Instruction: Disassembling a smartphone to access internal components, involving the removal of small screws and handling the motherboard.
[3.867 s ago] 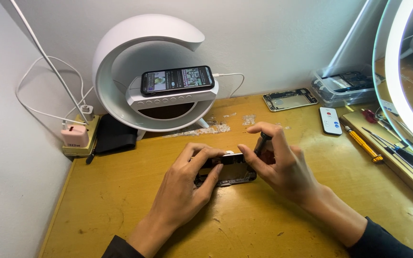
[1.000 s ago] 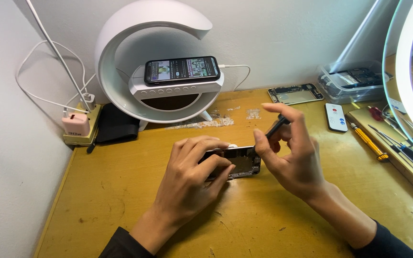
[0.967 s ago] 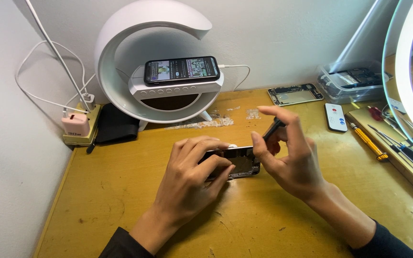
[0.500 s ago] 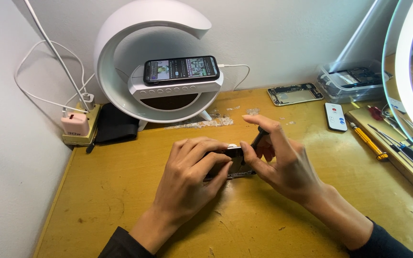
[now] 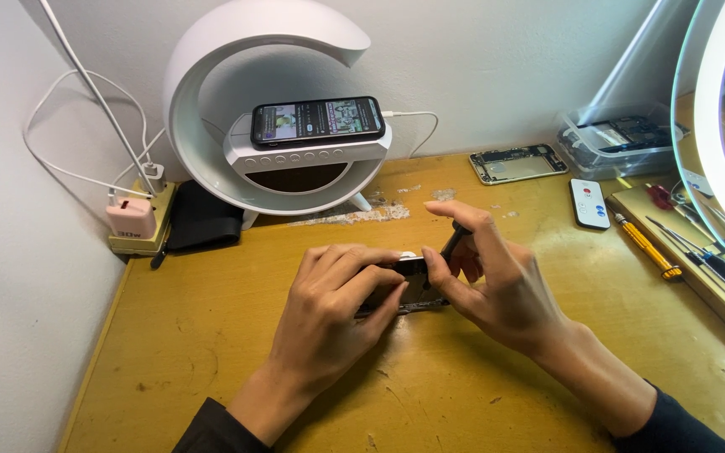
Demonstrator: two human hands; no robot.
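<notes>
— Left hand (image 5: pixel 329 315)?
— Fingers curled over a small dark phone (image 5: pixel 409 285), pinning it flat on the yellow desk (image 5: pixel 211 335), mid-desk.
— Right hand (image 5: pixel 497 281)?
— Closed round a thin dark tool (image 5: pixel 453 242), tip down at the phone's right end.
— Around?
— Behind: white C-shaped lamp (image 5: pixel 211 101) w/ a lit phone (image 5: pixel 316 122) on its shelf. Far right: opened phone shell (image 5: pixel 518 164), white remote (image 5: pixel 589 203), yellow screwdriver (image 5: pixel 646 246).

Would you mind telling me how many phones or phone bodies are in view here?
4: a lit phone on the white crescent stand, an opened phone under both hands, a bare phone frame by the wall, and another in the clear tray. More may be hidden.
</notes>
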